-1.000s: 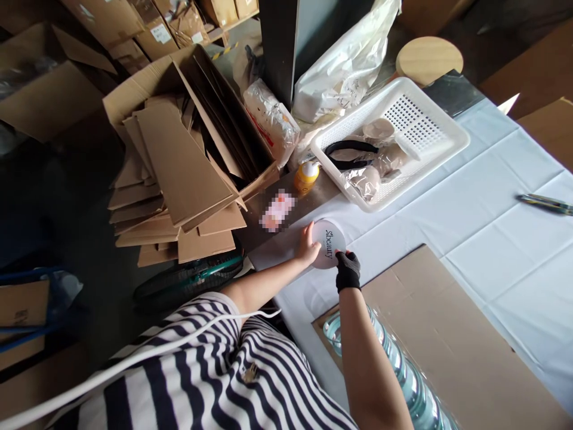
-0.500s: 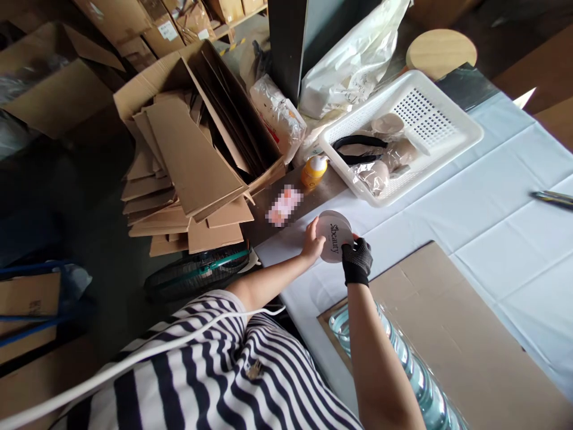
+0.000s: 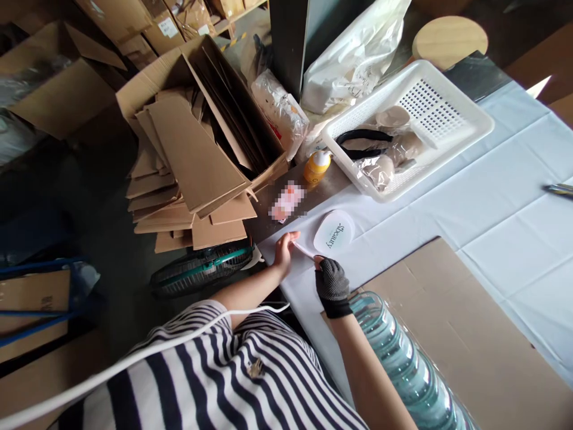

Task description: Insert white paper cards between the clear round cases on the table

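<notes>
Both hands pinched on one thin white strip (image 3: 303, 249), held taut right at the near edge of the worktop (image 3: 492, 197). Left hand (image 3: 283, 251) bare, right hand (image 3: 332, 286) in a dark fingerless glove, close together but not touching. Just past the fingertips, a white round compact (image 3: 334, 233) with script lettering, lying flat on the pale cloth. Can't tell if the strip joins to the compact or only ends beside it.

Biggest risk, probably: tugging too hard and tearing the strip, or dragging the compact off the edge toward the fan (image 3: 201, 269) on the floor below the left hand. Also a glove makes a fiddly pinch, so easy to lose the strip. Orange bottle (image 3: 317, 166) and white basket (image 3: 465, 119) further out beyond the hands, likely safe. Stack of clear cups (image 3: 403, 364) right under the right forearm though, so an elbow bump seems quite possible.
</notes>
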{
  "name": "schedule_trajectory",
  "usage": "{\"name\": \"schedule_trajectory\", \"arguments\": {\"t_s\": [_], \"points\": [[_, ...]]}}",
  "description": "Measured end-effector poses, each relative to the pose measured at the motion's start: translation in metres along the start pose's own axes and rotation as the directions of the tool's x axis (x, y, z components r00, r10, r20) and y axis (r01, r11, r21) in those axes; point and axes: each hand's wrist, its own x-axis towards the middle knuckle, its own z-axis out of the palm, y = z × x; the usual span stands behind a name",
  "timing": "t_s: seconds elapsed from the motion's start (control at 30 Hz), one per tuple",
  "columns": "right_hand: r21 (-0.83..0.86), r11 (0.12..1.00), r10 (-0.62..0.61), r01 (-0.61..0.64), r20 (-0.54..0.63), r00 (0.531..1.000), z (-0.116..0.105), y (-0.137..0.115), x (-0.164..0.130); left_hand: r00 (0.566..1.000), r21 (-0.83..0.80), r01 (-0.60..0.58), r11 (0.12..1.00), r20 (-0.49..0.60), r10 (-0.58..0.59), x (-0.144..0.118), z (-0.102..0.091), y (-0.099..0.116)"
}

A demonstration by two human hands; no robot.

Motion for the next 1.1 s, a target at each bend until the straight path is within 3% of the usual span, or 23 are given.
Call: {"name": "schedule_trajectory", "arguments": {"t_s": [0.1, 0.2, 0.4, 0.5, 0.6, 0.67, 0.77, 0.83, 0.9, 0.93, 1.0, 1.1], "points": [[-0.03, 0.999, -0.011, 0.011, -0.018, 1.0, 0.026, 0.01, -0.006, 0.97, 0.236, -0.195, 0.952, 0.187, 0.153, -0.006, -0.012, -0.016], [-0.041, 0.999, -0.037, 0.036, -0.015, 0.999, 0.034, 0.015, -0.004, 0.914, 0.328, -0.337, 0.882, 0.338, 0.223, -0.01, -0.012, -0.027], [-0.148, 0.989, 0.058, -0.026, 0.215, 0.975, 0.027, 0.007, -0.007, 0.845, 0.314, -0.456, 0.833, 0.446, 0.295, -0.015, -0.018, -0.026], [-0.185, 0.98, 0.113, -0.071, 0.23, 0.967, 0.028, -0.002, -0.014, 0.822, 0.266, -0.493, 0.829, 0.455, 0.342, -0.02, -0.023, -0.022], [-0.171, 0.978, 0.157, -0.123, 0.205, 0.966, 0.029, -0.007, -0.018, 0.801, 0.296, -0.495, 0.817, 0.52, 0.296, -0.019, -0.024, -0.02], [-0.099, 0.977, 0.206, -0.189, 0.194, 0.959, 0.028, -0.005, -0.016, 0.815, 0.327, -0.459, 0.826, 0.526, 0.244, -0.016, -0.023, -0.019], [0.183, 0.887, 0.407, -0.424, 0.126, 0.905, 0.024, 0.002, -0.008, 0.903, 0.294, -0.286, 0.912, 0.401, 0.154, -0.018, -0.02, -0.02], [0.46, 0.687, 0.601, -0.563, 0.076, 0.796, 0.02, 0.004, -0.005, 0.929, 0.201, -0.105, 0.974, 0.37, 0.024, -0.026, -0.016, -0.022], [0.685, 0.47, 0.713, -0.556, 0.077, 0.697, 0.013, 0.002, -0.005, 0.904, 0.115, 0.046, 0.992, 0.419, -0.09, -0.035, -0.011, -0.024], [0.748, 0.398, 0.727, -0.532, 0.097, 0.68, 0.008, -0.001, -0.007, 0.891, 0.086, 0.1, 0.991, 0.435, -0.127, -0.04, -0.008, -0.024], [0.795, 0.361, 0.685, -0.487, 0.129, 0.717, -0.006, -0.01, -0.012, 0.88, 0.031, 0.19, 0.981, 0.438, -0.184, -0.049, -0.003, -0.021], [0.791, 0.513, 0.544, -0.334, 0.001, 0.839, -0.036, -0.022, -0.021, 0.828, -0.043, 0.329, 0.943, 0.494, -0.266, -0.059, 0.003, -0.012]]}}
